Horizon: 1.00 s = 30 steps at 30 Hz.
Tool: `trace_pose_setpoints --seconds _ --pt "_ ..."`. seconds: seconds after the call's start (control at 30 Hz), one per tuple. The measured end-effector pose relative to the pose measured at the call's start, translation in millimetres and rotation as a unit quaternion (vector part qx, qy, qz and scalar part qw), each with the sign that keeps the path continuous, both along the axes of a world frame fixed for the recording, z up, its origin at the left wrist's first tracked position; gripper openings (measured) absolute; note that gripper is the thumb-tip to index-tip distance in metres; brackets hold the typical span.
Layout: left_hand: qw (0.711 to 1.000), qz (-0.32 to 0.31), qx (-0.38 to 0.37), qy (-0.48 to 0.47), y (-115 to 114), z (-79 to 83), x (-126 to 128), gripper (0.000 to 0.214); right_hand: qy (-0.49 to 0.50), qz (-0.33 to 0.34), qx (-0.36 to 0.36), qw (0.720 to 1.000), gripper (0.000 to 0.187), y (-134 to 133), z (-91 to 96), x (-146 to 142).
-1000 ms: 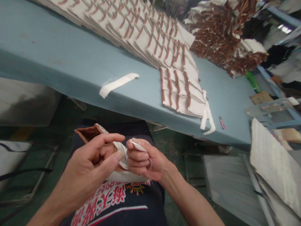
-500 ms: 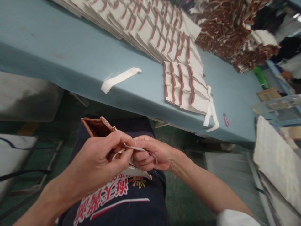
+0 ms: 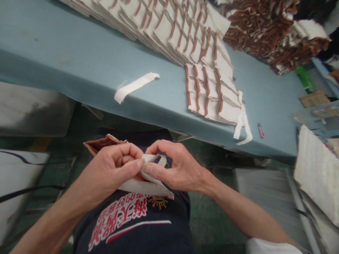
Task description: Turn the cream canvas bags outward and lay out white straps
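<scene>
Over my lap, my left hand (image 3: 116,162) is closed in a pinch on a brown-and-white fabric piece (image 3: 102,143), whose brown lining shows beyond the knuckles and whose white side hangs below. My right hand (image 3: 177,165) pinches a narrow white cloth strip (image 3: 162,161) between thumb and forefinger. Both thumbs meet at the strip where it lies against the edge of the fabric piece. Whether the two are joined there cannot be seen, since the fingertips cover it.
On the blue-covered table (image 3: 87,63) lie a loose white strip (image 3: 135,85), overlapping rows of white pieces with brown edges (image 3: 203,90), tied strips (image 3: 242,120) and a small pink-handled tool (image 3: 261,130). A brown-and-white heap (image 3: 265,35) sits behind. Cardboard (image 3: 317,176) stands at right.
My right hand has opened out from a curled fist to a thumb-and-finger pinch on the strip. The fabric piece has tilted lower, showing more of its white side.
</scene>
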<state>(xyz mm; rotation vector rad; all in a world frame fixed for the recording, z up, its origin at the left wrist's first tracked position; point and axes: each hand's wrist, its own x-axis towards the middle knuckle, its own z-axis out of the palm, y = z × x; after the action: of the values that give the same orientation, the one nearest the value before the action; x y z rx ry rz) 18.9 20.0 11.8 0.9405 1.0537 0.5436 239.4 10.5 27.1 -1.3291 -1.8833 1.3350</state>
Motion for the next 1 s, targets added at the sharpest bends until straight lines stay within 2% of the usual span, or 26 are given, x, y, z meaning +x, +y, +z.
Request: trace_pose_setpoints --seconds 0.13,0.3,0.47,0.53,0.6,0.7,0.77,0.87,1.0 --pt "1.000 0.004 -0.020 -0.019 -1 -2.7 -1 0.022 0.008 -0.018 -0.033 0.999 0.028 -3 -7.1 -6" --pt "1.000 -0.008 -0.023 -0.019 -2 -10.4 -6 0.026 0.038 -0.033 -0.071 0.996 0.028 -4 -6.7 -8" --pt "0.999 0.005 0.004 0.040 -4 -16.6 -17 0.034 0.147 -0.060 -0.215 0.964 0.047 -5 -6.8 -11" --pt "0.996 0.013 0.043 0.077 -5 -10.6 -18 0.033 0.170 -0.069 -0.249 0.951 0.053 -5 -6.8 -13" --pt "0.986 0.016 0.117 0.121 -7 -1.2 -17 0.030 0.166 -0.078 -0.256 0.949 0.056 -5 -6.4 -15" --pt "0.949 0.006 0.247 0.195 -11 8.8 -14 0.025 0.145 -0.087 -0.244 0.955 0.054 -5 -5.0 -17" --pt "0.923 0.005 0.312 0.226 -15 8.6 -14 0.021 0.136 -0.090 -0.228 0.960 0.048 -5 -3.7 -18" --pt "0.893 0.010 0.370 0.257 -20 1.8 -16 0.016 0.125 -0.094 -0.205 0.966 0.037 -5 -1.6 -19" --pt "0.877 0.008 0.395 0.271 -21 -2.0 -16 0.015 0.121 -0.097 -0.200 0.967 0.033 -6 -1.0 -21"
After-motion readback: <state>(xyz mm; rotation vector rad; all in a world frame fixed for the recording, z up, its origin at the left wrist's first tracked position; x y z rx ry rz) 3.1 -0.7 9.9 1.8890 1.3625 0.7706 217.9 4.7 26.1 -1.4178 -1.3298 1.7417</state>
